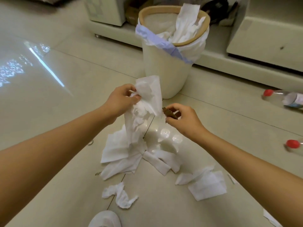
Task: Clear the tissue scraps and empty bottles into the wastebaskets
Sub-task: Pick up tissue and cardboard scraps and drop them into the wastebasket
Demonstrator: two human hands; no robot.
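- The left hand pinches a long white tissue sheet whose tail trails to the scrap pile on the floor; lifted carelessly, it could tear or drag scraps.
- The right hand grips small brown scraps, which may crumble.
- The cream, bag-lined wastebasket just ahead already overflows; additions may spill.
- Two red-capped clear bottles lie far right.

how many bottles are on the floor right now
2, both at the right edge of the floor. The upper red-capped bottle lies on its side right of the wastebasket. The lower bottle is mostly cut off by the frame; others may lie outside view.
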